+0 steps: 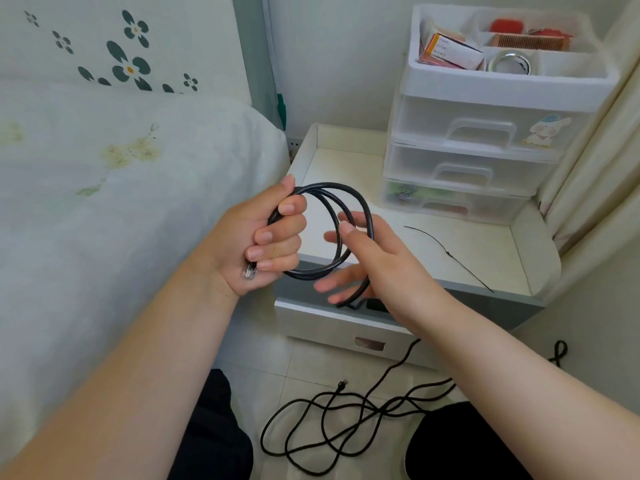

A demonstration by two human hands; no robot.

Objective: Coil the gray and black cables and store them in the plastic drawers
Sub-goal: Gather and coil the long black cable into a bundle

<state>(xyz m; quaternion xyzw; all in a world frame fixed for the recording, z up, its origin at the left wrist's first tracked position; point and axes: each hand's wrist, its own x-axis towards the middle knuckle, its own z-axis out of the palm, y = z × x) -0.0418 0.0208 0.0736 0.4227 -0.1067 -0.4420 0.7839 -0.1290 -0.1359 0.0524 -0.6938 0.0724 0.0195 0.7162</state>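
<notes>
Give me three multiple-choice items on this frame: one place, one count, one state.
1. Where does the thin black cable tie lie?
A. on the white nightstand top
B. on the bed
C. in the top tray

2. How many clear plastic drawers are stacked under the top tray?
A. two
B. three
C. five

3. What state is the black network cable in?
A. fully coiled
B. partly coiled, rest loose on the floor
C. already stored

Key: 1 A, it rests on the white nightstand top; 2 B, three handled fronts show; 3 B, the left hand grips loops, the right hand guides slack.
</notes>
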